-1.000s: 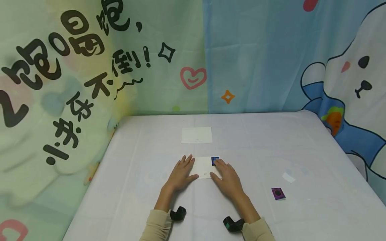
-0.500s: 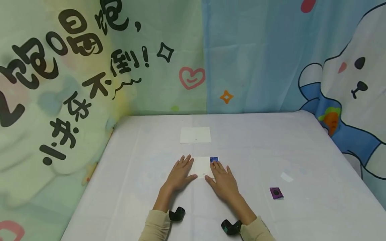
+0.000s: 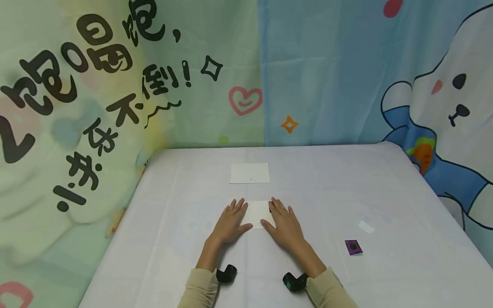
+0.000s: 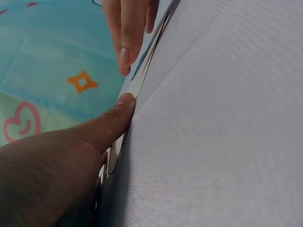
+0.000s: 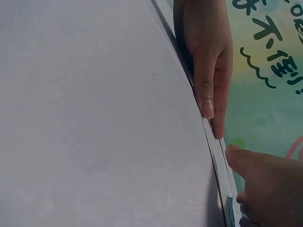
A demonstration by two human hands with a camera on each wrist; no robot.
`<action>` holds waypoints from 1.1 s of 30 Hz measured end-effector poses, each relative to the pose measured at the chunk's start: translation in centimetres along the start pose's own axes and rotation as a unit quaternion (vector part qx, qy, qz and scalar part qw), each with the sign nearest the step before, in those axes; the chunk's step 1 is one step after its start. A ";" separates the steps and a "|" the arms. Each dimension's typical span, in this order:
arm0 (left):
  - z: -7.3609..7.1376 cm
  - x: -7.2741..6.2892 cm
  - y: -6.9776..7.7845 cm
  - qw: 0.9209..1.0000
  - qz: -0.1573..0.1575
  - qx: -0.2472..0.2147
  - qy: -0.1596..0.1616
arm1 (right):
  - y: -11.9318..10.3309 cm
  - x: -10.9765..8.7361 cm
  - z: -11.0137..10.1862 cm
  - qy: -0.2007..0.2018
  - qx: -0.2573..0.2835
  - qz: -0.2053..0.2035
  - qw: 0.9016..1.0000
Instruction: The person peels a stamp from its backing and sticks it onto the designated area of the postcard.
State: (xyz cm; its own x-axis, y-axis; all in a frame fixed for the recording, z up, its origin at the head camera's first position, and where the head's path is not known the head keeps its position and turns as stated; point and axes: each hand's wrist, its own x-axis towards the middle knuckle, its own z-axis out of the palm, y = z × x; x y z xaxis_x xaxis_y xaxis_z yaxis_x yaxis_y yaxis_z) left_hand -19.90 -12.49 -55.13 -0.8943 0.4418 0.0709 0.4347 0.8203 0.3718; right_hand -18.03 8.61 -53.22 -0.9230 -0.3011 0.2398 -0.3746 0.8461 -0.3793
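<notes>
Currently resting with straight, unclamped fingers [image 3: 236,209] at opposite ends of the white card [image 3: 256,214] on the table [image 3: 173,192], along its sideways long axis, with right hand [image 3: 286,225] nearer its blue patch [image 5: 230,203] than left hand [image 3: 229,224].

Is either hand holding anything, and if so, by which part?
Nothing is held: the left hand and right hand rest with fingers extended at opposite sides of the nearer white card.
</notes>
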 end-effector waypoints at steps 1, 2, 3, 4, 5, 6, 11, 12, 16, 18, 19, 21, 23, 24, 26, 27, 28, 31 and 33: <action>0.0 0.0 0.0 1.000 -0.001 -0.001 -0.001 | 0.0 0.1 0.0 -0.005 -0.001 0.002 1.000; 0.0 0.0 0.0 1.000 -0.003 -0.001 -0.003 | 0.0 0.1 0.0 -0.009 -0.003 0.005 1.000; 0.0 0.0 0.0 1.000 -0.003 -0.001 -0.003 | 0.0 0.2 0.1 -0.014 -0.006 0.009 1.000; -0.1 0.0 0.0 1.000 -0.002 -0.003 -0.001 | 0.0 0.3 0.1 -0.017 -0.010 0.012 1.000; -0.1 0.0 0.1 1.000 -0.001 -0.004 0.001 | 0.0 0.3 0.1 -0.019 -0.014 0.016 1.000; -0.1 0.0 0.1 1.000 -0.002 -0.004 0.000 | 0.0 0.4 0.2 -0.020 -0.018 0.020 0.999; -0.3 -0.1 0.2 1.000 -0.001 -0.002 0.006 | -0.4 0.6 0.4 -0.021 -0.039 0.029 0.999; -0.4 -0.1 0.2 1.000 -0.002 -0.003 0.006 | -0.5 0.7 0.4 -0.021 -0.042 0.031 0.998; -0.6 -0.2 0.3 1.000 -0.005 -0.007 0.006 | -0.7 0.7 0.6 -0.014 -0.049 0.037 0.998; -0.6 -0.2 0.4 1.000 -0.005 -0.009 0.006 | -0.7 0.6 0.7 -0.010 -0.050 0.039 0.998; -0.6 -0.2 0.4 1.000 -0.005 -0.008 0.006 | -0.7 0.6 0.7 -0.007 -0.049 0.040 0.998; -0.5 -0.3 0.3 1.000 -0.006 -0.008 0.007 | -0.7 0.5 0.9 -0.003 -0.047 0.041 0.998; -0.4 -0.3 0.3 1.000 -0.008 -0.006 0.005 | -0.6 0.5 1.1 0.000 -0.042 0.044 0.998; -0.3 -0.3 0.3 1.000 -0.009 -0.004 0.005 | -0.6 0.4 1.2 0.001 -0.038 0.046 0.998; -0.2 -0.3 0.2 1.000 -0.009 -0.003 0.007 | -0.6 0.4 1.4 0.004 -0.029 0.049 0.998; -0.1 -0.2 0.2 1.000 -0.010 -0.003 0.008 | -0.5 0.4 1.5 0.005 -0.024 0.051 0.998; -0.1 -0.2 0.2 1.000 -0.009 -0.004 0.011 | -0.5 0.4 1.5 0.008 -0.019 0.051 0.998; 0.0 -0.2 0.2 1.000 -0.007 -0.013 0.017 | -0.3 0.3 1.6 0.015 0.002 0.048 0.999; 0.1 -0.3 0.2 1.000 -0.007 -0.021 0.017 | 0.0 0.2 1.6 0.023 0.024 0.045 0.998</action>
State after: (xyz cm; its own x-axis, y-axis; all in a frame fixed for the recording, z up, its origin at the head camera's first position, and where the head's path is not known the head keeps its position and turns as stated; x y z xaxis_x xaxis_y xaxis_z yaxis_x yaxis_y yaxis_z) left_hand -19.57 -12.45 -55.15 -0.9037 0.4173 0.0964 0.4178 0.8097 0.4121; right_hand -18.30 7.82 -54.62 -0.9486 -0.2026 0.2430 -0.2943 0.8470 -0.4426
